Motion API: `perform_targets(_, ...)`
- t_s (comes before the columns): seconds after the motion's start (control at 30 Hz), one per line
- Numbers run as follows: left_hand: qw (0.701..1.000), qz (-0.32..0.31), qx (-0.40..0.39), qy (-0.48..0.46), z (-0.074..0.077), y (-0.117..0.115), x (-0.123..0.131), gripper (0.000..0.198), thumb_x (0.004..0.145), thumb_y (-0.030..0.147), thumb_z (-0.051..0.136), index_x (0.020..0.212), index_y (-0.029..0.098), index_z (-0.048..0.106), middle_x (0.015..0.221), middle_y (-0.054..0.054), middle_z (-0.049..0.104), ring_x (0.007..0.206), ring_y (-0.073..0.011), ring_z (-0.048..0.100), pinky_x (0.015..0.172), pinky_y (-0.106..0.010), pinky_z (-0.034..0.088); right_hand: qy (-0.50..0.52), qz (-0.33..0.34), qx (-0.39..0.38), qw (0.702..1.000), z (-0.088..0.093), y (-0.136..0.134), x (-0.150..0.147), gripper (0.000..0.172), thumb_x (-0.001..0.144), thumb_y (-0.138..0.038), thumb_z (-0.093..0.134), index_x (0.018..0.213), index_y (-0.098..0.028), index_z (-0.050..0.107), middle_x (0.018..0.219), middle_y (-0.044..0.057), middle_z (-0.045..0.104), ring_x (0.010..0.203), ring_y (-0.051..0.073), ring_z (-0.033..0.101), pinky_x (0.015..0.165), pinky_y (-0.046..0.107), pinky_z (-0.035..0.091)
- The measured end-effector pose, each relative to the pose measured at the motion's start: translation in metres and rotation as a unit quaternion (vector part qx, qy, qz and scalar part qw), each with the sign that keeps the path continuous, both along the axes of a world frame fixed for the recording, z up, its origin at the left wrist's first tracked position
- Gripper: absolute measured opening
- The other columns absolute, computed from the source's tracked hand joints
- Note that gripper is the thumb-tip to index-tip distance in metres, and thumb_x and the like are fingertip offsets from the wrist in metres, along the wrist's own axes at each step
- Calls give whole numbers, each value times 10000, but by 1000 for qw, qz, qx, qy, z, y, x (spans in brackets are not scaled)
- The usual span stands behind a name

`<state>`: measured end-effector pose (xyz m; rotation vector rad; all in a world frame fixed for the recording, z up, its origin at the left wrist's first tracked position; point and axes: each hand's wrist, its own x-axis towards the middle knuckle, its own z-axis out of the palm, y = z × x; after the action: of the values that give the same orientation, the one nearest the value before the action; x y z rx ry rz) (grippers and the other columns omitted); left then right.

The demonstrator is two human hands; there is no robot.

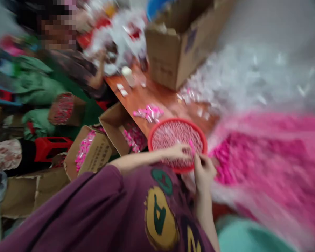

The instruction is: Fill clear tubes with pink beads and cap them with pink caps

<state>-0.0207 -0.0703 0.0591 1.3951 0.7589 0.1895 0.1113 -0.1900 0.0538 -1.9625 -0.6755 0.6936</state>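
Pink pc (191,147) stands up right at my fingertips, above the red round tray (173,120). Too blurred to tell which hand has it, if either. L hand (175,152) stretches across the tray w/ fingers out toward the pc, can't tell if they're closed on it. R hand (204,173) is curled shut just beside it, at the tray's edge, but can't see what's pinched in the fingers, if anything. Looks like I'm picking at pcs over the tray. Tray's packed w/ small pink-and-clear pcs (177,138) and sits against an orange wood board (157,94), which has a loose pile of pink pcs (148,113), a white bottle (127,76) and small white bits (122,90) on it. Big pink heap (252,157) lies to my right, pale clear heap (252,77) past it. Two cardboard boxes left of the tray hold more pink pcs: near box (88,152), other box (112,122). Big carton (173,49) stands at the far side of the board. Co-worker's arm (97,78) comes in by the board, upper left, near a white-and-red jumble (115,38). Also green sacks (34,84), red stool (52,148), teal basin (246,238), and my purple sleeve (68,206) low in view.
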Motion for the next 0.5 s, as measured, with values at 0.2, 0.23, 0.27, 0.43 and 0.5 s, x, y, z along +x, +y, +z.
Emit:
perform_targets(0.2, 992, 14, -125, -29, -27, 0, -9, 349, 1050, 30, 609, 1391, -43, 608, 843, 114, 564, 652, 37, 492, 779, -129, 425, 26, 23, 103, 994, -30, 15, -12, 550, 964, -742, 690, 972, -198, 770, 955, 78, 828, 903, 209, 743, 885, 379, 622)
perform_targets(0.23, 991, 22, -133, -27, -28, -1, -12, 338, 1055, 30, 613, 1387, -35, 609, 848, 107, 574, 648, 41, 484, 770, -123, 417, 13, 37, 111, 993, -31, 14, -14, 525, 999, -714, 679, 982, -198, 772, 961, 71, 828, 906, 199, 743, 882, 363, 617)
perform_targets(0.27, 990, 30, -137, -26, -29, -3, -15, 331, 1056, 42, 635, 1381, -20, 619, 855, 98, 595, 646, 39, 481, 763, -122, 417, -3, 51, 119, 992, -31, 13, -15, 503, 1029, -691, 668, 988, -200, 773, 963, 63, 827, 904, 191, 742, 878, 353, 613)
perform_targets(0.43, 987, 74, -122, -68, -48, -9, -26, 385, 934, 267, 907, 1248, 119, 739, 919, 14, 757, 681, -50, 592, 736, -190, 515, -73, 112, 149, 980, -27, 8, -17, 426, 1108, -623, 631, 980, -238, 763, 941, 32, 796, 905, 198, 742, 870, 368, 615)
perform_targets(0.5, 990, 81, -87, -78, -57, -10, -26, 405, 886, 351, 955, 1181, 143, 771, 963, -21, 795, 757, -101, 668, 779, -235, 560, -85, 139, 145, 976, -29, 6, -15, 411, 1117, -611, 629, 969, -248, 751, 942, 33, 788, 911, 205, 744, 886, 381, 624)
